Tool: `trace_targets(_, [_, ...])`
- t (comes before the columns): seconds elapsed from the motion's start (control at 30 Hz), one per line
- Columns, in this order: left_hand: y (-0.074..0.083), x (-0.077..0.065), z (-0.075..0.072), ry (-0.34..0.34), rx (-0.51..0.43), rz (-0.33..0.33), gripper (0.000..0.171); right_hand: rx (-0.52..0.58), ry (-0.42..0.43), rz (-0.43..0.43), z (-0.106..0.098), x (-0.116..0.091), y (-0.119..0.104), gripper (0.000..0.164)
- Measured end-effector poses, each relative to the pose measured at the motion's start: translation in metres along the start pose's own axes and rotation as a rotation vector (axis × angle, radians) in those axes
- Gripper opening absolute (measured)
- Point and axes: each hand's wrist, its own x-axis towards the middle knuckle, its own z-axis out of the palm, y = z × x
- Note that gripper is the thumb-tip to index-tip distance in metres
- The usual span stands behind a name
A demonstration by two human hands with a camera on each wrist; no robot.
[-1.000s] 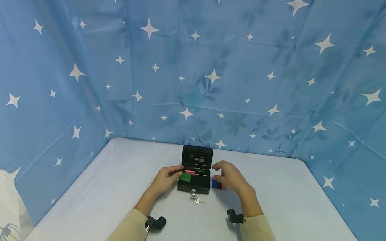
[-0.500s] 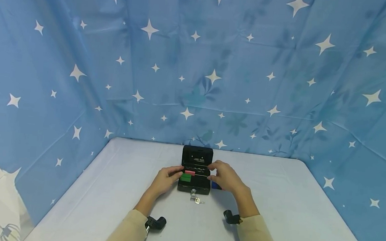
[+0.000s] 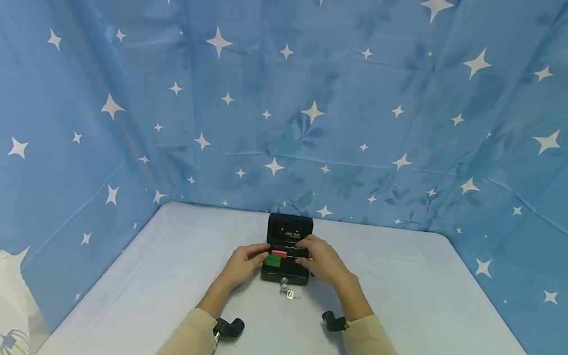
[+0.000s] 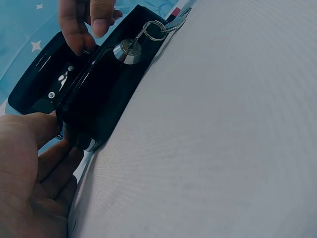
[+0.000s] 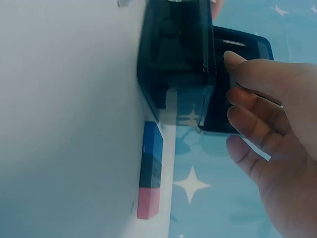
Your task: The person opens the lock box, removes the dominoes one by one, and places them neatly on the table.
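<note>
A black cash box (image 3: 285, 274) lies with its lid (image 3: 289, 229) raised. Inside on the left are green blocks (image 3: 273, 261) and a pink block (image 3: 279, 254). My left hand (image 3: 244, 264) grips the box's left end, thumb at the rim and fingers against the side wall in the left wrist view. Over the right part of the box is my right hand (image 3: 324, 260), its fingers loosely bent. A gap shows between its thumb (image 5: 260, 72) and fingers, with nothing in it. A key (image 3: 291, 295) on a ring hangs from the front lock (image 4: 128, 51).
Beside the box's right end, a blue block (image 5: 153, 139), a dark block (image 5: 150, 170) and a pink one stand in a row, mostly hidden by the right hand in the head view. White cloth covers the table (image 3: 418, 324). A blue star curtain (image 3: 372, 95) hangs behind.
My right hand has moved left, from above the row of blocks beside the box to over the box's right part. The left hand has stayed in place.
</note>
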Motion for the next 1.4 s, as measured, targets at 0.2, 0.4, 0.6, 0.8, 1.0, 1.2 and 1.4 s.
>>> trace_targets(0.2, [0.000, 0.000, -0.001, -0.008, 0.007, 0.013, 0.038, -0.008, -0.001, -0.034, 0.003, 0.001, -0.004, 0.035])
trace_targets(0.4, [-0.001, 0.000, -0.001, -0.011, 0.006, 0.001, 0.039, -0.008, 0.002, -0.059, 0.004, 0.001, -0.006, 0.035])
trace_targets(0.6, [-0.001, 0.001, -0.001, -0.005, 0.002, -0.015, 0.038, -0.008, 0.004, -0.080, 0.007, 0.002, -0.009, 0.033])
trace_targets(0.8, [-0.001, 0.000, -0.001, -0.014, -0.004, 0.011, 0.037, -0.009, 0.012, -0.094, 0.010, 0.002, -0.013, 0.033])
trace_targets(1.0, [0.000, 0.001, -0.002, -0.017, -0.026, -0.004, 0.037, -0.001, -0.009, -0.098, 0.013, 0.003, -0.016, 0.035])
trace_targets(1.2, [0.000, 0.001, -0.002, -0.017, -0.023, -0.006, 0.037, 0.000, -0.016, -0.094, 0.017, 0.004, -0.015, 0.036])
trace_targets(1.4, [0.000, 0.001, -0.002, -0.009, -0.040, 0.011, 0.038, 0.011, -0.016, -0.086, 0.020, 0.005, -0.019, 0.035])
